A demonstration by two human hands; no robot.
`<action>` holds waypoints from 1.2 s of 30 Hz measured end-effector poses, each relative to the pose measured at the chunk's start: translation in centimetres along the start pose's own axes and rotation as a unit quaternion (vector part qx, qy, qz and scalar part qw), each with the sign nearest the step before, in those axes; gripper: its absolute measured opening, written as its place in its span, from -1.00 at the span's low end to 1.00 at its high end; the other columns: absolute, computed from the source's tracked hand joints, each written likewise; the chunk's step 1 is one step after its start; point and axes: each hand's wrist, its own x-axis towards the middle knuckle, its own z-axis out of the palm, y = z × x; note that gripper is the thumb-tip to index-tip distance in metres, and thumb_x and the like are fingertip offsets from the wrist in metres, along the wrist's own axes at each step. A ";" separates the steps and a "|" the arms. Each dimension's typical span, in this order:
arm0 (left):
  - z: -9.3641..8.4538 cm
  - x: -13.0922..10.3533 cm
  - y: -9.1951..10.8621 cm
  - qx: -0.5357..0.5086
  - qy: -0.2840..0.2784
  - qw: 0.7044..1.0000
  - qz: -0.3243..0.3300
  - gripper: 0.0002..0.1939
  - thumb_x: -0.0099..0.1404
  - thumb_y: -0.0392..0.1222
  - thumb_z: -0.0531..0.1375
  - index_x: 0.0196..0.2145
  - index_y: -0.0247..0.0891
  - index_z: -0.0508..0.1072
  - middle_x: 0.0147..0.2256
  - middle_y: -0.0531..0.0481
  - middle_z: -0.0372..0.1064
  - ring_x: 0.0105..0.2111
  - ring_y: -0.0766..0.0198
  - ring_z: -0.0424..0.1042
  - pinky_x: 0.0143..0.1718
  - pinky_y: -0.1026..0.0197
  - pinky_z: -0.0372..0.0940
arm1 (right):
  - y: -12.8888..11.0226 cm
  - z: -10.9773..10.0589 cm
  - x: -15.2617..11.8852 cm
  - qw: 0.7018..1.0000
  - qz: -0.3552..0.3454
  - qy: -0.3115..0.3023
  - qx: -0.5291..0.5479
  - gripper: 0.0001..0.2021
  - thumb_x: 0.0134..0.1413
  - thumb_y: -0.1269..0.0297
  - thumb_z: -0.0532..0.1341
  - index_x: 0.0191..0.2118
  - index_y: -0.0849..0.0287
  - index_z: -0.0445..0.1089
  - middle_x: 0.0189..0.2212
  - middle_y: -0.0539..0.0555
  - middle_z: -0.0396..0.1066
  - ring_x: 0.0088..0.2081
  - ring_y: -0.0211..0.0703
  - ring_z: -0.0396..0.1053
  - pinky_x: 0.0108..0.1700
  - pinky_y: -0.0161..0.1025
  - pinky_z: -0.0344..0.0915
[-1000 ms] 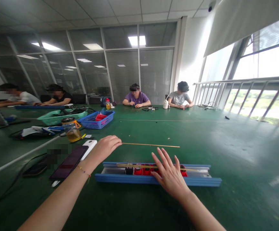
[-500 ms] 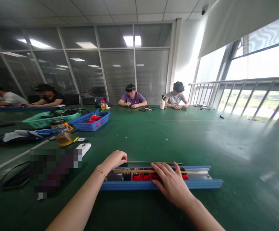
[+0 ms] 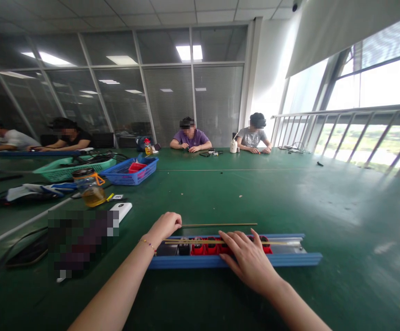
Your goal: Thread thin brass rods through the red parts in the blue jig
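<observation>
My left hand (image 3: 167,225) is closed in a pinch on the left end of a thin wooden stick (image 3: 220,225). That stick runs to the right, just beyond the far edge of a blue-sided metal channel (image 3: 200,262). Two or more similar thin sticks (image 3: 279,242) lie lengthwise over the channel. Below them, several red blocks with black tops (image 3: 197,248) and a black block (image 3: 184,248) sit in a row inside it. My right hand (image 3: 246,255) rests over the channel and its sticks, fingers stretched out, hiding part of the row.
To the left lie a white device (image 3: 123,214), a jar of amber liquid (image 3: 93,195), a blue basket (image 3: 127,177) with a red box, and a green basket (image 3: 57,171) of cables. Co-workers (image 3: 190,138) sit along the far side of the green table (image 3: 200,197).
The right end of the pinched stick has swung slightly away from the channel's far edge. My right hand stays on the channel. The whole view has shifted a little.
</observation>
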 end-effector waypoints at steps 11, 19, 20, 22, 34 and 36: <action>-7.7 -5.1 4.2 -0.082 -0.043 0.993 0.078 -0.71 0.13 0.01 0.04 -0.38 -0.16 0.47 -0.39 0.05 0.42 -0.38 0.26 0.35 -0.38 0.32 0.12 | -0.2 0.0 0.0 1.000 0.005 -0.008 0.002 -0.57 0.15 0.12 -0.05 0.15 -0.06 -0.01 -0.05 0.08 0.29 -0.04 -0.03 0.19 0.04 0.18 -0.10; -7.4 -6.7 4.8 -0.042 -0.079 0.993 0.075 -0.84 0.04 -0.10 0.11 -0.47 -0.12 0.48 -0.43 0.06 0.42 -0.35 0.21 0.33 -0.37 0.27 0.10 | -0.1 0.0 0.0 1.000 0.000 -0.004 0.002 -0.57 0.15 0.12 -0.05 0.14 -0.06 -0.01 -0.05 0.09 0.29 -0.04 -0.04 0.20 0.04 0.15 -0.09; -7.3 -6.5 4.8 -0.036 -0.079 0.993 0.080 -0.85 0.04 -0.11 0.11 -0.48 -0.12 0.48 -0.44 0.06 0.42 -0.36 0.21 0.34 -0.39 0.27 0.09 | -0.1 0.0 0.1 1.000 0.002 -0.007 0.006 -0.57 0.15 0.12 -0.05 0.14 -0.06 -0.01 -0.05 0.10 0.29 -0.04 -0.04 0.19 0.04 0.15 -0.10; -7.2 -6.2 4.9 -0.025 -0.083 0.992 0.087 -0.86 0.04 -0.13 0.12 -0.51 -0.13 0.47 -0.47 0.07 0.41 -0.41 0.24 0.33 -0.44 0.28 0.08 | -0.2 -0.1 0.1 1.000 0.005 -0.014 0.016 -0.57 0.15 0.13 -0.05 0.14 -0.06 -0.02 -0.04 0.09 0.28 -0.03 -0.03 0.18 0.04 0.17 -0.12; -10.1 -6.3 4.7 0.002 0.088 0.994 0.070 -0.75 0.16 -0.03 0.04 -0.42 -0.20 0.43 -0.36 0.02 0.36 -0.39 0.28 0.30 -0.36 0.30 0.11 | -0.5 0.6 0.1 0.997 0.026 0.024 -0.067 -0.40 0.13 0.12 -0.04 0.23 0.03 -0.30 0.22 0.09 -0.21 0.19 0.07 -0.22 0.06 0.22 -0.13; -10.3 -6.0 4.2 0.014 0.128 0.989 0.071 -0.74 0.18 -0.03 0.02 -0.38 -0.21 0.43 -0.32 0.01 0.35 -0.37 0.28 0.30 -0.32 0.29 0.11 | -0.7 0.7 0.2 0.996 0.023 0.029 -0.083 -0.41 0.13 0.13 -0.04 0.23 0.02 -0.29 0.23 0.08 -0.27 0.20 0.07 -0.27 0.06 0.23 -0.15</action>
